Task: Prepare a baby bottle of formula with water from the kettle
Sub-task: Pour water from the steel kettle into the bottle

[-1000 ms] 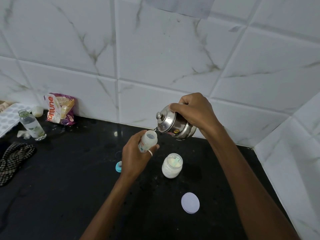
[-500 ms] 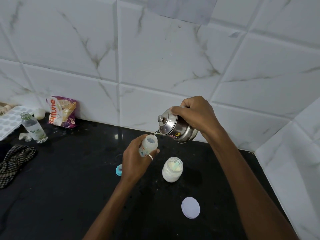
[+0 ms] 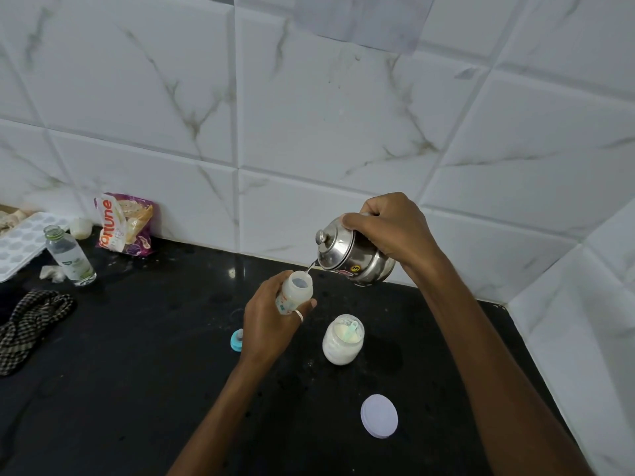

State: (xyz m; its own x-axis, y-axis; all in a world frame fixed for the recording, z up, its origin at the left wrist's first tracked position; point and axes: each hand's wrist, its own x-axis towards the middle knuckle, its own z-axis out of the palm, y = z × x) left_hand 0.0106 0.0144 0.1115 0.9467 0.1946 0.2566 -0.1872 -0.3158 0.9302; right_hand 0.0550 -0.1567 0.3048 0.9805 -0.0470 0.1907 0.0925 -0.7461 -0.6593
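My left hand [image 3: 269, 319] grips a small white baby bottle [image 3: 297, 290] with its mouth open, held above the black counter [image 3: 137, 372]. My right hand [image 3: 391, 231] holds a small steel kettle [image 3: 350, 250] tilted to the left, its spout just over the bottle's mouth. A thin stream of water runs from the spout into the bottle. An open jar of white formula powder [image 3: 342, 340] with a scoop inside stands on the counter below the kettle. The jar's white lid [image 3: 379, 415] lies flat nearer to me. A blue bottle teat ring [image 3: 236, 340] lies left of my left wrist.
At the far left stand a clear glass bottle [image 3: 70, 255], a purple and white food packet [image 3: 125, 225] against the tiled wall, a white moulded tray [image 3: 17, 245] and a checked cloth [image 3: 32, 321]. The tiled wall turns a corner at the right.
The kettle and bottle hold nearly the same pose, both drifting slightly lower and to the right in view. The kettle stays tilted over the bottle.
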